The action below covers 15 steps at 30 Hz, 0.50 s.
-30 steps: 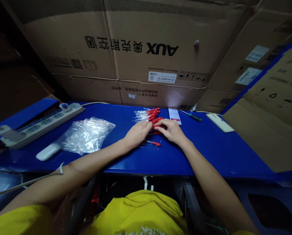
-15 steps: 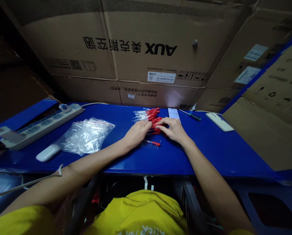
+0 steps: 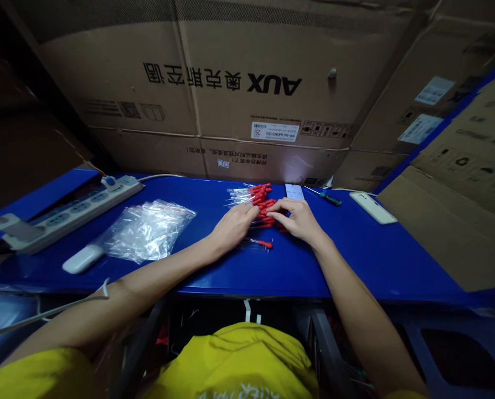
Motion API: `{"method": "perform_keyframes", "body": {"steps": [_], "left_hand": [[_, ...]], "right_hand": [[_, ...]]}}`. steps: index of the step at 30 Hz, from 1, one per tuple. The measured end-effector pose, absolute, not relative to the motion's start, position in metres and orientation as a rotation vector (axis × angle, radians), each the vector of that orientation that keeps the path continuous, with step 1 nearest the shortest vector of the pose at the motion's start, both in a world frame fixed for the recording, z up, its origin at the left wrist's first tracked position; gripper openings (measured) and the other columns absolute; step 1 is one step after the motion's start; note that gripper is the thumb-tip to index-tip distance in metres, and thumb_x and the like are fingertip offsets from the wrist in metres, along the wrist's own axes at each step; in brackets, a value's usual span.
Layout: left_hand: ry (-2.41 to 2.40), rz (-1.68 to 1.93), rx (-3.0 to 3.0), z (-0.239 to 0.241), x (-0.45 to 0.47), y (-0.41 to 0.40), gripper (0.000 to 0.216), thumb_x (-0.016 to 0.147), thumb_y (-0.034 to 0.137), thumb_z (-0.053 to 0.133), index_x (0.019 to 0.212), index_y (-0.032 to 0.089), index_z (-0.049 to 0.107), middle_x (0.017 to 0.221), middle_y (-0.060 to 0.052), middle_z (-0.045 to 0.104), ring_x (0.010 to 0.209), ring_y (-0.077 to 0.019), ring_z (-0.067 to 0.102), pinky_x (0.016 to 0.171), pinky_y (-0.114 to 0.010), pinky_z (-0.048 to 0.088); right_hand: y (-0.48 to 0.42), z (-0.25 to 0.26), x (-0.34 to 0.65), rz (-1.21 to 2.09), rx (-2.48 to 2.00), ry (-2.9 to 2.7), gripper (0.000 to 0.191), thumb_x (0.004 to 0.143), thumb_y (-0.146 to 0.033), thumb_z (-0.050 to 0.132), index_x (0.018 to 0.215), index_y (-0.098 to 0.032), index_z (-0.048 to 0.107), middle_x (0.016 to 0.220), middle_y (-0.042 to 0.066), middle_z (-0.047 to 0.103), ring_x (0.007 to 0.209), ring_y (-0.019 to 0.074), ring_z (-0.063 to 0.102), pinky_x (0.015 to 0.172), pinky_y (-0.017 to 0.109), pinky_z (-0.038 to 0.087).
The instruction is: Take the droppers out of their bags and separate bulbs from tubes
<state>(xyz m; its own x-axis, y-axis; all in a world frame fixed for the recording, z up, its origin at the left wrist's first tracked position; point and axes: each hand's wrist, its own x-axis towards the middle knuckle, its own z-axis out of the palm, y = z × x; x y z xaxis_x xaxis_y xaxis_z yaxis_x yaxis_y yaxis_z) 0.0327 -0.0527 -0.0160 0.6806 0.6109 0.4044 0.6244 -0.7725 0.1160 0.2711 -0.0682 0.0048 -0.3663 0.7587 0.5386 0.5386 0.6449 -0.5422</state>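
Observation:
A pile of slim clear tubes with red bulb ends, which look like droppers (image 3: 261,194), lies on the blue table, bulbs toward the right. My left hand (image 3: 236,224) is closed over the near part of the pile, its curled fingertips at the red bulbs. From the right, my right hand (image 3: 299,220) pinches a red bulb between thumb and forefinger, close to the left fingertips. The tube ends under my left hand are hidden. One single dropper (image 3: 265,244) lies apart, nearer to me, in what looks like a clear sleeve.
Clear plastic bags (image 3: 150,230) lie at left, beside a white oval device (image 3: 83,259) and a power strip (image 3: 77,208). Behind the pile are a pale card (image 3: 294,192), a screwdriver (image 3: 329,198) and a white phone (image 3: 372,207). A large cardboard box (image 3: 222,111) walls the back.
Both hands stay almost in place at the pile. The right hand's fingers have shifted very slightly on the bulbs.

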Motion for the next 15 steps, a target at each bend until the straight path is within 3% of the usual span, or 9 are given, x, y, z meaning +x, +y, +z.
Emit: {"method": "perform_keyframes", "body": {"steps": [11, 15], "left_hand": [[-1.045, -0.722, -2.855, -0.018, 0.028, -0.048, 0.030, 0.108, 0.014, 0.031, 0.101, 0.017, 0.060, 0.098, -0.010, 0.068, 0.091, -0.0234, 0.060, 0.084, -0.036, 0.051], [-1.295, -0.791, -2.715, -0.020, -0.004, -0.033, 0.031, 0.106, 0.013, 0.031, 0.094, 0.018, 0.060, 0.087, -0.009, 0.065, 0.080, -0.0229, 0.056, 0.077, -0.037, 0.050]], "right_hand": [[-0.069, 0.008, 0.276, 0.369, -1.044, -2.041, 0.015, 0.098, -0.036, 0.072, 0.093, -0.024, 0.079, 0.095, 0.006, 0.082, 0.085, 0.0234, 0.073, 0.082, 0.039, 0.057], [-0.067, 0.010, 0.324, 0.211, -1.193, -1.704, 0.023, 0.097, -0.044, 0.071, 0.093, -0.023, 0.078, 0.090, 0.006, 0.079, 0.081, 0.0231, 0.071, 0.077, 0.038, 0.055]]}}
